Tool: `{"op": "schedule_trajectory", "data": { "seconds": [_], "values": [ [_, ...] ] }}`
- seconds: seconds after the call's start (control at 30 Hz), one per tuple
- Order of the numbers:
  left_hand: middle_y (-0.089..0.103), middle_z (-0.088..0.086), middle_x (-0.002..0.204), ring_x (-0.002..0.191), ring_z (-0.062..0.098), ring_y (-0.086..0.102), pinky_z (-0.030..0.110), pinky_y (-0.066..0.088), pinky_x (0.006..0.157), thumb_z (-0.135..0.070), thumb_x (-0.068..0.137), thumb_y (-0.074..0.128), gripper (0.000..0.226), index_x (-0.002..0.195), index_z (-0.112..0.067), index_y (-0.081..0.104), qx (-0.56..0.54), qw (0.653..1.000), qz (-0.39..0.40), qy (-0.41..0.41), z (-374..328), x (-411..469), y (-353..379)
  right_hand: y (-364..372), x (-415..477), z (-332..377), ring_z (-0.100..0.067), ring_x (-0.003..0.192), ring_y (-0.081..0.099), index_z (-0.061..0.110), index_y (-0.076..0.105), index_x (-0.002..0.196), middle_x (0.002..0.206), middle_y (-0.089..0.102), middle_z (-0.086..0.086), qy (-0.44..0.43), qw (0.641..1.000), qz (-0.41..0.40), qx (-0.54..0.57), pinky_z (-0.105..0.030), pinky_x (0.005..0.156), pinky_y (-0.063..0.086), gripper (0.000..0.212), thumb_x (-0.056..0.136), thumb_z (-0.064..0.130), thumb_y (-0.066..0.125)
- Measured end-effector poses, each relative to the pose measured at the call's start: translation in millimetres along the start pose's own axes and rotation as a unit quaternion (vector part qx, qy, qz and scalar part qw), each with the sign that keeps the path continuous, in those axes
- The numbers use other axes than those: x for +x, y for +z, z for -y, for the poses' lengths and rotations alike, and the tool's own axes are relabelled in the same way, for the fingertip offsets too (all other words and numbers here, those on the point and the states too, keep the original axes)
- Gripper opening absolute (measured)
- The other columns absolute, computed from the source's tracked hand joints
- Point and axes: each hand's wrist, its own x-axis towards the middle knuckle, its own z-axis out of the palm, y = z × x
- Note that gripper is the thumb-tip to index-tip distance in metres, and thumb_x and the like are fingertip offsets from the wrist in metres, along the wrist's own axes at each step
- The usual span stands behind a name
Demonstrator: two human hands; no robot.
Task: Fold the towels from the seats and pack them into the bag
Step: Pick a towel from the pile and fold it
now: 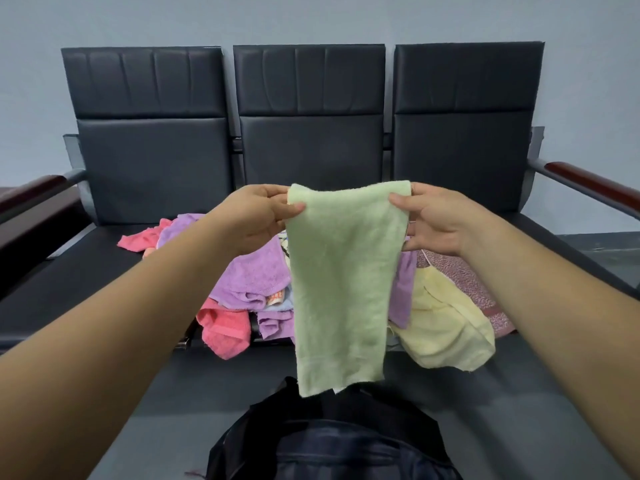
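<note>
- Left hand [263, 216]: closed in a pinch on the upper left corner of the green towel [343, 289], thumb on the near face, fingers behind.
- Right hand [433, 220]: closed likewise on the upper right corner, thumb on the near face.
- Green towel: held up in the air between the two hands, top edge stretched roughly level, the rest hanging straight down as a narrow strip (it looks doubled lengthwise, though the layers cannot be counted). Its lower edge hangs just above the bag [332, 441].
- Bag: dark, lying on the floor at the bottom of the view, in front of the seats [104, 271]; whether its mouth is open cannot be told.
- Seats: a row of three black padded chairs against a pale wall, with wood-topped armrests at either end.
- Remaining towels, unfolded, heaped on the middle seat behind the green one: purple towel [252, 271], pink towel [225, 330] drooping over the front edge, yellow towel [446, 327] also hanging over the front, and a mauve patterned towel [474, 289] furthest right.
- A second pink piece [142, 239] lies at the heap's left rear.
</note>
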Motion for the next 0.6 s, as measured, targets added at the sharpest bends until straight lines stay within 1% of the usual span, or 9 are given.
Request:
{"op": "schedule_trajectory", "data": {
  "seconds": [0.1, 0.17, 0.23, 0.3, 0.37, 0.4, 0.47, 0.53, 0.6],
  "values": [
    [0.075, 0.005, 0.084, 0.082, 0.019, 0.071, 0.029, 0.061, 0.084, 0.008, 0.094, 0.061, 0.012, 0.099, -0.002, 0.065, 0.125, 0.990, -0.021, 0.053, 3.1, -1.6, -0.8, -1.0, 1.7, 1.8, -0.023, 0.079, 0.074, 0.012, 0.073, 0.110, 0.103, 0.076, -0.011, -0.004, 0.998, -0.045, -0.037, -0.040, 0.068, 0.062, 0.014, 0.098, 0.010, 0.065],
    [0.073, 0.008, 0.089, 0.081, 0.023, 0.071, 0.036, 0.062, 0.084, -0.003, 0.100, 0.059, 0.006, 0.098, -0.007, 0.063, 0.195, 0.977, -0.050, 0.073, 2.9, -1.2, 0.8, 1.9, 2.1, 2.2, -0.021, 0.077, 0.075, 0.004, 0.072, 0.114, 0.103, 0.075, -0.013, 0.001, 0.999, -0.046, 0.017, -0.034, 0.062, 0.061, 0.019, 0.096, 0.006, 0.066],
    [0.072, 0.010, 0.093, 0.080, 0.024, 0.071, 0.037, 0.063, 0.080, -0.015, 0.104, 0.055, 0.009, 0.100, -0.012, 0.062, 0.230, 0.968, -0.070, 0.070, 0.9, -0.9, 3.2, 4.4, 3.1, 2.8, -0.021, 0.079, 0.076, -0.002, 0.068, 0.123, 0.106, 0.075, -0.013, 0.028, 0.996, -0.041, 0.078, -0.032, 0.060, 0.061, 0.027, 0.096, 0.005, 0.065],
    [0.068, 0.006, 0.087, 0.070, 0.017, 0.069, 0.029, 0.061, 0.069, -0.019, 0.104, 0.055, 0.011, 0.101, -0.011, 0.062, 0.214, 0.974, -0.068, 0.041, -0.7, -1.7, 5.9, 4.3, 1.6, 5.2, -0.021, 0.089, 0.076, -0.002, 0.065, 0.129, 0.116, 0.074, -0.012, 0.060, 0.990, -0.021, 0.127, -0.035, 0.067, 0.063, 0.034, 0.097, 0.011, 0.065],
    [0.064, 0.003, 0.081, 0.062, 0.012, 0.063, 0.023, 0.055, 0.061, -0.018, 0.103, 0.059, 0.014, 0.098, -0.007, 0.064, 0.118, 0.990, -0.070, -0.006, -1.9, -0.7, 7.5, 1.5, -1.7, 8.4, -0.023, 0.105, 0.073, -0.004, 0.065, 0.129, 0.127, 0.070, -0.013, 0.072, 0.984, 0.018, 0.162, -0.038, 0.081, 0.063, 0.042, 0.093, 0.018, 0.068],
    [0.064, 0.003, 0.081, 0.062, 0.012, 0.062, 0.023, 0.054, 0.061, -0.018, 0.102, 0.061, 0.014, 0.096, -0.006, 0.065, 0.043, 0.996, -0.070, -0.030, -3.0, -0.2, 7.3, 0.2, -4.8, 10.1, -0.024, 0.106, 0.073, -0.005, 0.068, 0.123, 0.125, 0.070, -0.014, 0.069, 0.982, 0.040, 0.171, -0.038, 0.084, 0.062, 0.041, 0.089, 0.019, 0.069],
    [0.068, 0.002, 0.083, 0.067, 0.013, 0.063, 0.023, 0.054, 0.068, -0.019, 0.098, 0.066, 0.012, 0.098, -0.007, 0.067, -0.073, 0.994, -0.045, -0.061, -5.5, 0.1, 5.7, -0.7, -9.8, 12.4, -0.023, 0.098, 0.075, -0.007, 0.075, 0.105, 0.113, 0.074, -0.016, 0.053, 0.982, 0.070, 0.167, -0.034, 0.079, 0.063, 0.028, 0.088, 0.013, 0.064],
    [0.072, 0.002, 0.088, 0.075, 0.012, 0.067, 0.021, 0.053, 0.078, -0.011, 0.095, 0.067, 0.010, 0.103, -0.005, 0.069, -0.060, 0.997, 0.003, -0.055, -4.7, -0.9, 2.8, 0.1, -11.1, 11.5, -0.023, 0.101, 0.075, -0.008, 0.071, 0.113, 0.116, 0.073, -0.018, 0.037, 0.986, 0.070, 0.146, -0.032, 0.079, 0.063, 0.027, 0.092, 0.005, 0.059],
    [0.076, 0.006, 0.093, 0.082, 0.013, 0.072, 0.018, 0.055, 0.077, 0.005, 0.092, 0.064, 0.014, 0.103, -0.001, 0.071, 0.003, 0.999, 0.013, -0.030, -1.1, -3.2, 1.2, -2.4, -6.0, 7.9, -0.024, 0.103, 0.074, -0.005, 0.065, 0.123, 0.121, 0.072, -0.019, 0.017, 0.993, 0.039, 0.106, -0.035, 0.078, 0.063, 0.029, 0.096, 0.002, 0.058]
  ]
}}
